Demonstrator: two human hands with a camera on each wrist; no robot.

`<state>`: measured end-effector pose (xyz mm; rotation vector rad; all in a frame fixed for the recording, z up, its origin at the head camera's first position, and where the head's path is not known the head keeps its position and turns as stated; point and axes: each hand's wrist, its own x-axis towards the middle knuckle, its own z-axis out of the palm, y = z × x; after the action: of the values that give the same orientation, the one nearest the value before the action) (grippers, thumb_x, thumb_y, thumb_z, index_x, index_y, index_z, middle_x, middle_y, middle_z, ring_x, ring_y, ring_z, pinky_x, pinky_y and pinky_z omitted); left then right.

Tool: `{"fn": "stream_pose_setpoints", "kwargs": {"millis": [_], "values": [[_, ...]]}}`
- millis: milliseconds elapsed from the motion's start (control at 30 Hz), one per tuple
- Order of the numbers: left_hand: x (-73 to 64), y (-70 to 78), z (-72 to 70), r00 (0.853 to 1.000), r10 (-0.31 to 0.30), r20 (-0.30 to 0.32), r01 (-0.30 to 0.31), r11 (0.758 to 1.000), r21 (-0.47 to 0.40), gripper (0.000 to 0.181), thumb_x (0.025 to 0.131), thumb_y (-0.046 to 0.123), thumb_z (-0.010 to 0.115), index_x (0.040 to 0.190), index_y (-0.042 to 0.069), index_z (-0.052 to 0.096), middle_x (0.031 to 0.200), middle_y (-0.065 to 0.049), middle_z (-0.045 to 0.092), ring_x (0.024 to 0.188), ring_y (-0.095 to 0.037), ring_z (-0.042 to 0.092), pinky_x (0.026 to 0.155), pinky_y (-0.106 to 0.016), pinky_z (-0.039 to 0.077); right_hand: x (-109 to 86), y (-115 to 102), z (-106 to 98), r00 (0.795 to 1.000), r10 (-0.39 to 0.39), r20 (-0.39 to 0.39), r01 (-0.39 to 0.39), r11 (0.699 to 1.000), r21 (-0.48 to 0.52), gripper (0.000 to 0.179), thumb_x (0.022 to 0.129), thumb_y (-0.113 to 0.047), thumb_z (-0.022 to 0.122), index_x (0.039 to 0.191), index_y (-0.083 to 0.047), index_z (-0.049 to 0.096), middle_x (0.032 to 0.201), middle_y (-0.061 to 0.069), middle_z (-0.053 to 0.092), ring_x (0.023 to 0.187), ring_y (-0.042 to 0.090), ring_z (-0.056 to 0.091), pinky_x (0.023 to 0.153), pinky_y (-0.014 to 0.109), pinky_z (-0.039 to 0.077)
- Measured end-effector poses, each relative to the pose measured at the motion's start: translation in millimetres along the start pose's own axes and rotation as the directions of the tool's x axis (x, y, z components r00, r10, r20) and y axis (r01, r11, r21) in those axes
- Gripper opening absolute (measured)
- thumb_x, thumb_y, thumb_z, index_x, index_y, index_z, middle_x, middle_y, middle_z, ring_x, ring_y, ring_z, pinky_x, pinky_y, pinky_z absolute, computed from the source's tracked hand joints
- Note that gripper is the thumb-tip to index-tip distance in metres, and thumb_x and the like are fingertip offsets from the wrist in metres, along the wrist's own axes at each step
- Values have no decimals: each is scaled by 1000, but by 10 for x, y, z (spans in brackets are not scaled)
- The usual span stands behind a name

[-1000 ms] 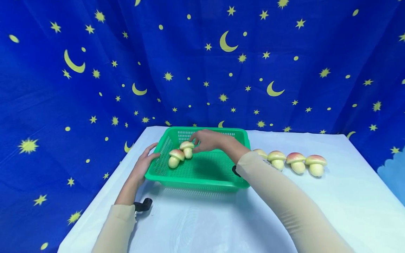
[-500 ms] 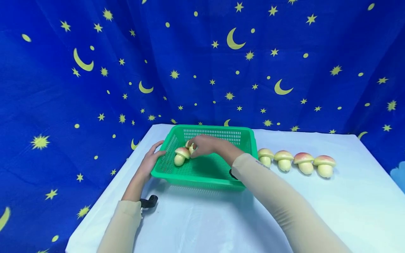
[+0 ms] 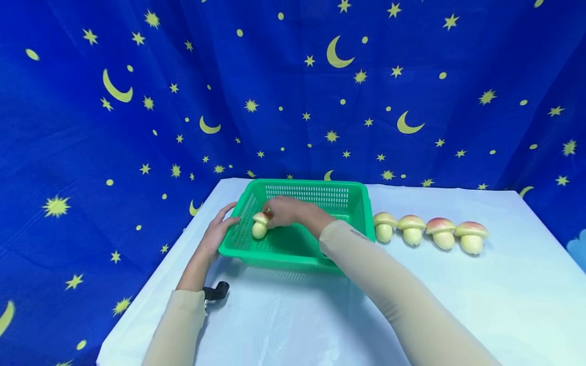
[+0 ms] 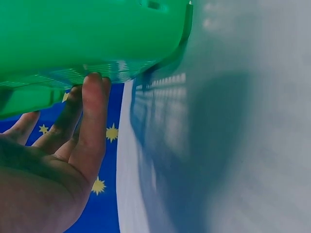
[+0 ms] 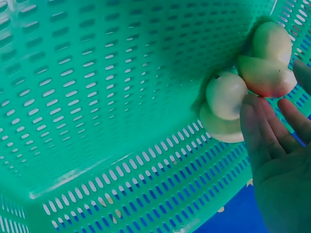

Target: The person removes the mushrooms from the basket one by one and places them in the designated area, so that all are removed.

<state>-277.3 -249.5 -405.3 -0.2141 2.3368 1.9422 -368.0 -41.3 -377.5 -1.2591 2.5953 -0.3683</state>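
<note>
In the head view my left hand (image 3: pixel 216 236) rests at the left side of a green plastic basket (image 3: pixel 293 264). Its fingers reach up against the basket's outer wall in the left wrist view. My right hand (image 3: pixel 286 211) is inside the basket, at its left end, beside two toy mushrooms. Pale stem and reddish cap mark the nearer mushroom (image 3: pixel 259 231). The farther mushroom (image 5: pixel 226 94) shows in the right wrist view but is hidden behind the hand in the head view. The right fingers, fairly straight, touch the mushrooms; the thumb lies near the nearer cap.
Several similar mushrooms (image 3: pixel 412 231) stand in a row on the white tablecloth (image 3: pixel 503 300), right of the basket. A blue curtain (image 3: pixel 293 76) with moons and stars hangs behind the table. A black wrist fitting (image 3: pixel 216 291) sticks out from the left forearm.
My right hand has moved slightly left within the basket, from beside the farther mushroom to over it, covering it in the head view. My left hand has stayed at the basket's left side.
</note>
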Motion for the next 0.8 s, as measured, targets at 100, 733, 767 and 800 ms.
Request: {"fn": "stream_pose_setpoints", "kwargs": {"millis": [100, 733, 767, 800], "values": [[-95, 113, 39, 1000, -1, 1, 1, 1000, 18, 58, 100, 25, 48, 153, 27, 25, 135, -23, 46, 98, -39, 60, 74, -40, 55, 44, -35, 2, 1000, 11, 1, -11, 999, -34, 24, 90, -26, 67, 109, -12, 67, 95, -3, 62, 83, 13, 52, 74, 27, 45], [-128, 134, 45, 1000, -13, 10, 12, 999, 29, 58, 100, 26, 48, 153, 27, 25, 138, -21, 43, 107, -40, 56, 78, -41, 53, 84, -89, 98, 999, 28, 19, -26, 997, -75, 34, 88, -27, 70, 119, -14, 62, 91, -5, 59, 81, 13, 51, 68, 27, 44], [-127, 130, 45, 1000, -13, 11, 13, 1000, 24, 58, 100, 26, 48, 153, 28, 25, 138, -21, 44, 106, -40, 57, 78, -41, 53, 81, -86, 98, 999, 24, 21, -23, 997, -71, 36, 88, -26, 70, 121, -14, 62, 92, -6, 59, 82, 13, 51, 69, 27, 44], [-126, 125, 43, 1000, -11, 14, 11, 1000, 20, 58, 100, 26, 48, 153, 28, 25, 137, -22, 45, 105, -40, 57, 77, -42, 54, 77, -85, 96, 1000, 23, 21, -22, 997, -69, 38, 87, -25, 71, 122, -14, 62, 93, -6, 59, 83, 13, 51, 70, 27, 44]]}}
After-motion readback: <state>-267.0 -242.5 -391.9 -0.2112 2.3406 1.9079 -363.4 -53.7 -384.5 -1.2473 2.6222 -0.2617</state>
